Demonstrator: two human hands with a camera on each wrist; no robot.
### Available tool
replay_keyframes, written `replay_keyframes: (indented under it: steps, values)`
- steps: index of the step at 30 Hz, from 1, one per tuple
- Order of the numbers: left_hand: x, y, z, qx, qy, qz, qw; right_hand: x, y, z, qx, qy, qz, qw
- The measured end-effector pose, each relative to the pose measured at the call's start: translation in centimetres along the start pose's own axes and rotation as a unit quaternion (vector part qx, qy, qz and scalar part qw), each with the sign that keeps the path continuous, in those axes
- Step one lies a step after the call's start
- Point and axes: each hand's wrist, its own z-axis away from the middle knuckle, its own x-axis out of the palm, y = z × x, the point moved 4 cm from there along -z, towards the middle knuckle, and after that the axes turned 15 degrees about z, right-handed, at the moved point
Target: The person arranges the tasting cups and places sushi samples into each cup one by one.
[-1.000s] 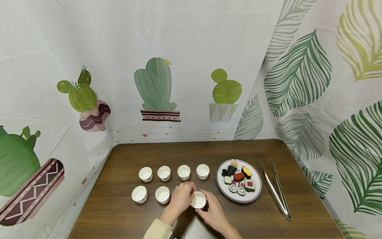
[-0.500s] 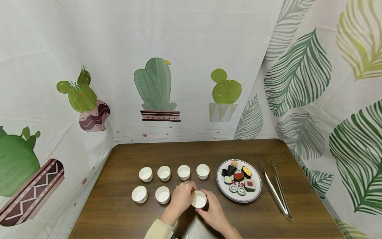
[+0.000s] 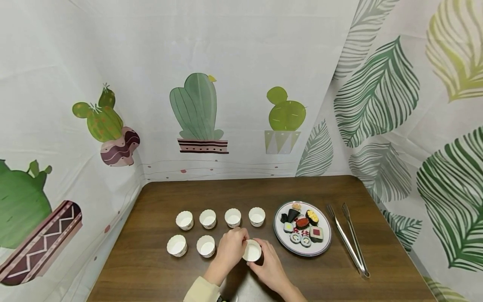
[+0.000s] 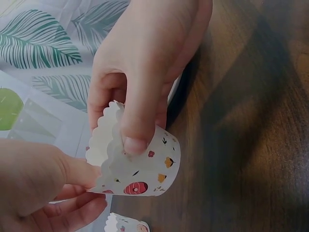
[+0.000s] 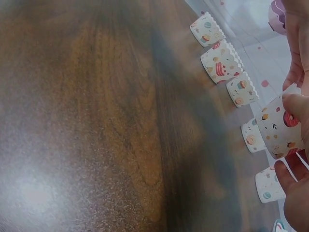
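A white paper cupcake cup (image 3: pixel 252 251) with a scalloped rim is between both hands, its mouth facing up in the head view. Small prints of flowers and cakes cover its outside, clearest on the cup (image 4: pixel 152 166) in the left wrist view. My right hand (image 3: pixel 270 268) grips it around the side, thumb on the near wall. At the rim's left, my left hand (image 3: pixel 229 249) pinches the paper between thumb and fingers. The right wrist view shows the printed wall of this cup (image 5: pixel 275 128) at the right edge. Whether its base touches the table is unclear.
Several matching cups stand in two rows, including a back-row cup (image 3: pixel 256 217) and a front-row cup (image 3: pixel 205 246). A round plate (image 3: pixel 279 239) bearing sushi pieces lies to the right. Beyond it are metal tongs (image 3: pixel 349 243). Fabric with cactus prints hangs behind the wooden table (image 3: pixel 302 277).
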Motion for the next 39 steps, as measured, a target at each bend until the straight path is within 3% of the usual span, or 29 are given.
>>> replay_keyframes:
  steps: [16,39]
  values:
    - [-0.3,0.7,-0.3,0.012,0.015,-0.032,0.9993,0.1,0.2,-0.1,0.017,-0.015,-0.006,1.0]
    - [-1.7,1.0,-1.4,0.039,0.036,-0.019,0.9984,0.6,0.9,0.3,0.021,-0.017,0.004,1.0]
